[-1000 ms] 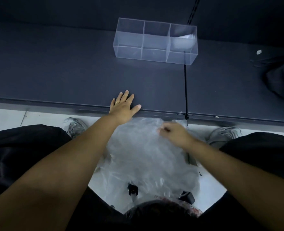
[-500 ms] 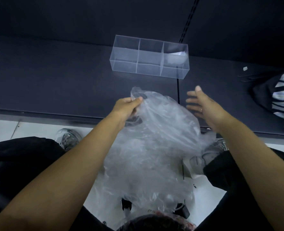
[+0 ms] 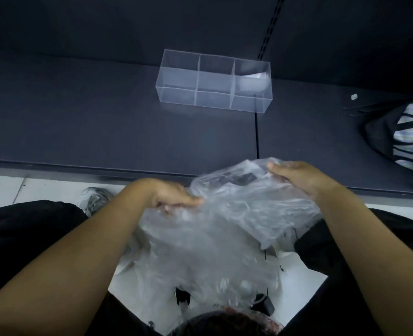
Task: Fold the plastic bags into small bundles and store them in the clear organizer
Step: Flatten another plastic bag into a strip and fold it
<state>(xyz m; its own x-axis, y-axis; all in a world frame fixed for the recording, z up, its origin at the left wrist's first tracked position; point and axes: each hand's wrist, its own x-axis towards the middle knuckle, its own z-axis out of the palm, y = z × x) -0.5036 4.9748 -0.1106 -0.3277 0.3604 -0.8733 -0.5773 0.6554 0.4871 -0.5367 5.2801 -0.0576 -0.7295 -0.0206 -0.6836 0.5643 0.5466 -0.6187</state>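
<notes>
A crumpled clear plastic bag (image 3: 244,204) is held up between my knees, at the near edge of the dark table (image 3: 103,132). My left hand (image 3: 174,196) pinches its left edge with curled fingers. My right hand (image 3: 302,177) grips its upper right corner over the table edge. More clear plastic bags (image 3: 200,260) lie heaped below, between my legs. The clear organizer (image 3: 214,84) stands farther back on the table, with three compartments side by side. A whitish bundle (image 3: 252,82) lies in its right compartment.
A black bag with striped cloth (image 3: 404,139) sits at the table's right edge. A seam (image 3: 257,134) runs through the tabletop below the organizer. Grey shoes (image 3: 95,200) rest on the white floor under the table edge.
My right hand, open beside the bag half a second ago, has closed on its upper right corner. My left hand has dropped lower and nearer, still holding the bag's left edge.
</notes>
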